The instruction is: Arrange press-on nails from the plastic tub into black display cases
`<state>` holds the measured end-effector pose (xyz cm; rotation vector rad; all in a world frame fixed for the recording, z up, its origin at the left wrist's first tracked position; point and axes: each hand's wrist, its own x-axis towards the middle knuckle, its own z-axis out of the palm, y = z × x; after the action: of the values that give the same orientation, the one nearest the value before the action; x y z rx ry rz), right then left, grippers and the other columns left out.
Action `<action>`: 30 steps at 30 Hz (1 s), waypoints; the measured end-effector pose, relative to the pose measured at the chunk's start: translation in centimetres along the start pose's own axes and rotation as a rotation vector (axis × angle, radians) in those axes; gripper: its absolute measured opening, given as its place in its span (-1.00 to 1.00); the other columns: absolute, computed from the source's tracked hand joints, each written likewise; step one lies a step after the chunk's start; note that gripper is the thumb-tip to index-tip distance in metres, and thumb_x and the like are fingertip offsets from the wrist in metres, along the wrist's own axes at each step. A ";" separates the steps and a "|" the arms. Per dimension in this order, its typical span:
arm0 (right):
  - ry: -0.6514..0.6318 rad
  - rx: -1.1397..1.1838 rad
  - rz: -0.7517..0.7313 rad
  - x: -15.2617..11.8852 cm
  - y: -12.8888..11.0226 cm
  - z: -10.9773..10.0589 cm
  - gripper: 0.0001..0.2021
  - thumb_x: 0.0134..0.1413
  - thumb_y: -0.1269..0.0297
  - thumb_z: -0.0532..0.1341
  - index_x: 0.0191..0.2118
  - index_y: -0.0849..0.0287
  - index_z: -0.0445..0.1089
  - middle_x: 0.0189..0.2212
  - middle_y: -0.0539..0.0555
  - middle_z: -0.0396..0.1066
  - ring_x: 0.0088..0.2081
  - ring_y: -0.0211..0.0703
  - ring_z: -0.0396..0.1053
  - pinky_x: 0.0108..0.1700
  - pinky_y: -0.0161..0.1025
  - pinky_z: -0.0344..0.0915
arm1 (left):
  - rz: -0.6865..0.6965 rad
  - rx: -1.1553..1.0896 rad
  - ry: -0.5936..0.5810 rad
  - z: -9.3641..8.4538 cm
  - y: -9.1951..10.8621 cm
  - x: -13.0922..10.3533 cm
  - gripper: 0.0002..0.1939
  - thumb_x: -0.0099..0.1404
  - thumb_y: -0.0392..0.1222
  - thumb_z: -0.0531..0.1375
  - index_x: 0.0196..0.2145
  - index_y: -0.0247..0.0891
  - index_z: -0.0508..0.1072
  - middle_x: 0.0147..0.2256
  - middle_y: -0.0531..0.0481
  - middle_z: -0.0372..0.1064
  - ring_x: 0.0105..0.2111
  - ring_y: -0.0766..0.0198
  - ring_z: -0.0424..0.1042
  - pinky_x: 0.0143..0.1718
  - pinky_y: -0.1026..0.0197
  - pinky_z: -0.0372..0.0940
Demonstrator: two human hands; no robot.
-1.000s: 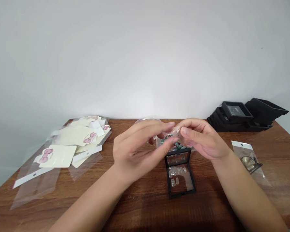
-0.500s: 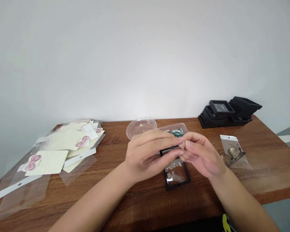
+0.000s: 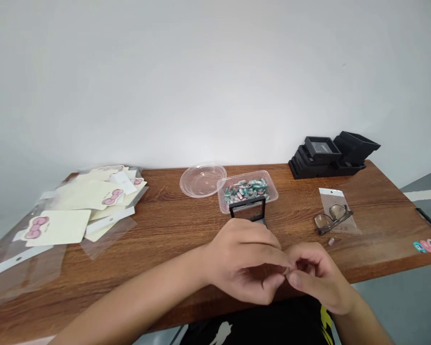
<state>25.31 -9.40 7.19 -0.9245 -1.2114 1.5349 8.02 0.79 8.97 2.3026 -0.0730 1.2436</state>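
Observation:
Low over the table's front edge, my left hand (image 3: 251, 263) and my right hand (image 3: 319, 278) meet at the fingertips. Both are pinched closed on a tiny pale piece, too small and too covered to name. Just behind my left hand stands the raised lid of a black-framed display case (image 3: 247, 209); the hand hides most of the case. Behind that lid sits a clear plastic tub (image 3: 273, 191) holding many small glossy teal and pink nail-shaped pieces (image 3: 249, 188). One small pinkish piece (image 3: 331, 241) lies on the wood beyond my right hand.
A round clear lid (image 3: 203, 181) touches the tub's left side. Cream cards with pink bows (image 3: 59, 227) and clear sleeves are piled at left. Black cases (image 3: 318, 155) are stacked at back right. Eyeglasses (image 3: 332, 220) rest on a clear bag; round stickers (image 3: 427, 246) mark the right edge.
Both hands have come down and nearer to my body, fingertips still together. The tub and the raised case lid are now uncovered. The small pinkish piece near the eyeglasses now shows.

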 end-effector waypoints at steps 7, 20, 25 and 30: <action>-0.021 -0.196 0.080 -0.8 1.9 0.6 -0.77 0.09 0.12 0.33 -0.38 0.21 0.49 -0.54 -0.03 0.30 -0.48 -0.32 0.18 -0.42 -0.35 0.16 | -0.126 -0.089 -0.144 0.4 0.7 -3.8 -0.83 0.26 -0.31 0.15 -0.19 -0.21 0.47 -0.47 0.03 0.51 -0.56 0.35 0.46 -0.53 0.32 0.34; 0.109 -0.382 0.133 0.3 3.2 1.2 -0.72 0.13 0.10 0.29 -0.44 0.21 0.44 -0.56 -0.02 0.34 -0.50 -0.33 0.17 -0.44 -0.36 0.16 | -0.225 -0.016 -0.120 -0.2 -0.5 -7.6 -0.83 0.41 -0.25 0.19 -0.06 -0.27 0.49 -0.41 -0.02 0.57 -0.46 0.33 0.53 -0.46 0.34 0.38; 0.193 -0.497 0.196 1.0 3.3 0.8 -0.68 0.19 0.02 0.21 -0.38 0.20 0.45 -0.53 0.00 0.38 -0.49 -0.29 0.24 -0.42 -0.34 0.20 | -0.211 0.173 -0.063 -0.2 -0.9 -8.3 -0.81 0.36 -0.23 0.25 -0.08 -0.30 0.48 -0.37 -0.02 0.56 -0.46 0.32 0.52 -0.44 0.31 0.40; 0.260 -0.756 0.273 2.0 3.7 0.1 -0.69 0.25 0.08 0.13 -0.29 0.19 0.49 -0.44 0.05 0.48 -0.40 -0.22 0.37 -0.30 -0.30 0.27 | -0.209 0.269 -0.102 -0.2 -1.2 -8.5 -0.84 0.35 -0.21 0.27 -0.12 -0.26 0.49 -0.36 0.02 0.54 -0.47 0.33 0.51 -0.44 0.31 0.39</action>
<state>23.87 -7.74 3.58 -1.7817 -1.5400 1.0901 3.32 0.28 1.86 2.5242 0.3093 1.0840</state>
